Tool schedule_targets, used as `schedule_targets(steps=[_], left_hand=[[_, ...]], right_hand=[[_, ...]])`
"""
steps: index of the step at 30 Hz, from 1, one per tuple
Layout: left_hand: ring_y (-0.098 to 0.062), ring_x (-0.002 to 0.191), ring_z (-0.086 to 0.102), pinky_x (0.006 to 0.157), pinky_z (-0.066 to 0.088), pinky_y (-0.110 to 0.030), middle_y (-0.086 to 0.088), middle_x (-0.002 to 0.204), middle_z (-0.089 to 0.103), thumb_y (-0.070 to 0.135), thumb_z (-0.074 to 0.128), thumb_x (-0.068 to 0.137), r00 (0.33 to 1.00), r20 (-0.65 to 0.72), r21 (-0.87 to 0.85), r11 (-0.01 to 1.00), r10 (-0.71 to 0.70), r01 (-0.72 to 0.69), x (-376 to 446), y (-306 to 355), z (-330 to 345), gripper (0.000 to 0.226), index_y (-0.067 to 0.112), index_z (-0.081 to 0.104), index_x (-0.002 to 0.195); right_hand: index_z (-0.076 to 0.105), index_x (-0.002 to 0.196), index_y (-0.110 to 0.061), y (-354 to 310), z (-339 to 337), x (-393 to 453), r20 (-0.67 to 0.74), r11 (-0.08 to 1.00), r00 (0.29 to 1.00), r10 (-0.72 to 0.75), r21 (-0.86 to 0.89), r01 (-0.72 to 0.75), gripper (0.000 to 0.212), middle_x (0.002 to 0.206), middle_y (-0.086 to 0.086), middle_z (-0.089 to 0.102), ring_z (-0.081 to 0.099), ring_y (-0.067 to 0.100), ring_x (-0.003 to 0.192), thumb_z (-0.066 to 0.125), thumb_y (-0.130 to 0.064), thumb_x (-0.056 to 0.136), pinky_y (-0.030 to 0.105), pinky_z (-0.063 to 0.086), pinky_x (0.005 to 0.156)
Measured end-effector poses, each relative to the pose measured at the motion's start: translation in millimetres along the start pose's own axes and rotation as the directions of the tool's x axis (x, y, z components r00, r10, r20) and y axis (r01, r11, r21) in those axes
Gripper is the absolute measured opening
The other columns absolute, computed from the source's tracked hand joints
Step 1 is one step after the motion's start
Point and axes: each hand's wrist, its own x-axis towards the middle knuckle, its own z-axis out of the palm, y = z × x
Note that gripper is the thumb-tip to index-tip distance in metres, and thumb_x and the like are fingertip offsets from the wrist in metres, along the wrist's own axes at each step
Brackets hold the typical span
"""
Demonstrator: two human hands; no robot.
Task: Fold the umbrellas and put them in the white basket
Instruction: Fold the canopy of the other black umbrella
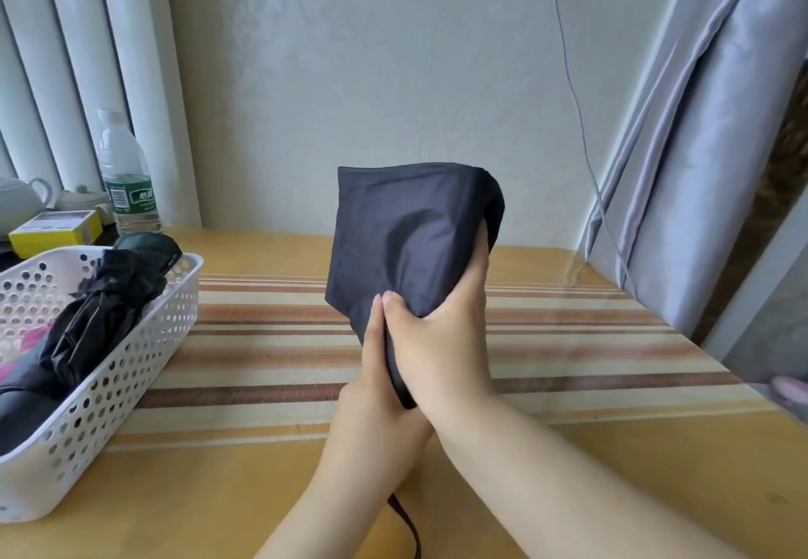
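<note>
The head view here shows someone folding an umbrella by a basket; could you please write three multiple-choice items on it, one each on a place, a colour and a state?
1. Where does the white basket stand?
A. at the table's left edge
B. at the table's right edge
C. on the floor

2. What colour is the umbrella in the hands?
A. red
B. dark, near black
C. yellow

3. How is that umbrella held?
A. lying loose on the table
B. gripped by both hands above the table
C. hanging from a hook

Key: 1 A, the basket sits at the left on the striped table. 2 B, its fabric is dark. 3 B, the left hand and right hand both grip its lower part.
</note>
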Motion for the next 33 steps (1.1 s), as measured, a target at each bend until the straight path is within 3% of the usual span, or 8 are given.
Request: schedule_targets(steps=[3,6,9,14,23,27,31,33], left_hand=[[0.005,0.074,0.063,0.061,0.048,-0.012,0.02,0.098,0.064,0.009,0.073,0.078,0.999,0.031,-0.188,0.981,-0.034,0.039,8,-4,-5,0.091,0.052,0.018,0.137],[-0.017,0.047,0.052,0.046,0.043,-0.025,-0.003,0.065,0.063,0.002,0.073,0.078,0.989,0.08,-0.434,0.888,-0.127,0.149,9,-1,-11,0.05,0.026,0.052,0.117],[-0.02,0.043,0.045,0.045,0.04,-0.029,-0.008,0.053,0.051,0.002,0.076,0.076,0.976,0.109,-0.579,0.786,-0.187,0.215,11,-4,-17,0.039,0.015,0.051,0.103],[-0.021,0.047,0.049,0.047,0.047,-0.029,-0.009,0.065,0.058,0.007,0.077,0.058,0.953,0.237,-0.671,0.677,-0.191,0.302,10,-1,-18,0.055,0.011,0.052,0.106],[-0.022,0.044,0.053,0.046,0.049,-0.028,-0.015,0.062,0.058,0.002,0.074,0.057,0.928,0.315,-0.702,0.609,-0.2,0.37,9,-1,-17,0.054,0.007,0.05,0.105],[-0.022,0.043,0.053,0.045,0.05,-0.028,-0.015,0.06,0.059,0.0,0.073,0.058,0.922,0.319,-0.715,0.584,-0.218,0.385,8,-1,-20,0.054,0.007,0.05,0.105],[-0.023,0.046,0.056,0.047,0.052,-0.03,-0.016,0.064,0.062,0.003,0.074,0.057,0.927,0.311,-0.712,0.595,-0.207,0.372,7,2,-19,0.056,0.007,0.05,0.108],[-0.024,0.049,0.061,0.051,0.056,-0.032,-0.016,0.068,0.067,0.005,0.075,0.057,0.927,0.308,-0.701,0.608,-0.215,0.373,7,3,-18,0.059,0.011,0.052,0.11]], right_hand=[[0.001,0.149,-0.045,-5,-4,5,0.126,0.998,0.991,0.038,-0.051,-0.032,0.102,0.145,-0.013,0.029,0.036,0.01,0.133,0.074,-0.026,0.08,0.034,0.035,0.11],[0.009,0.149,-0.045,-11,-27,20,0.212,0.982,0.976,0.057,-0.189,-0.016,0.097,0.135,-0.008,0.034,0.044,0.012,0.122,0.066,-0.064,0.072,0.038,0.04,0.105],[0.026,0.147,-0.035,-15,-64,40,0.055,0.934,0.994,-0.093,-0.341,0.107,0.081,0.127,-0.004,0.033,0.043,0.018,0.123,0.063,-0.059,0.078,0.034,0.037,0.107],[0.057,0.117,-0.025,-23,-99,68,0.172,0.881,0.984,0.056,-0.472,0.032,0.039,0.099,-0.012,0.057,0.06,0.01,0.094,0.063,-0.047,0.086,0.024,0.047,0.077],[0.061,0.073,-0.026,-25,-106,85,0.363,0.793,0.931,0.028,-0.575,0.2,0.02,0.07,-0.013,0.061,0.054,0.004,0.064,0.066,-0.036,0.088,0.015,0.037,0.057],[0.054,0.08,-0.025,-28,-108,86,0.386,0.778,0.922,0.036,-0.59,0.217,0.015,0.082,-0.009,0.059,0.053,0.009,0.071,0.063,-0.03,0.091,0.02,0.037,0.062],[0.051,0.08,-0.02,-33,-106,54,0.314,0.695,0.905,-0.288,-0.581,0.423,0.021,0.075,-0.011,0.049,0.046,0.006,0.068,0.07,-0.03,0.083,0.012,0.034,0.061],[0.058,0.075,-0.023,-36,-96,36,0.426,0.692,0.891,-0.157,-0.596,0.408,0.02,0.066,-0.01,0.057,0.052,0.002,0.062,0.07,-0.037,0.082,0.011,0.039,0.059]])
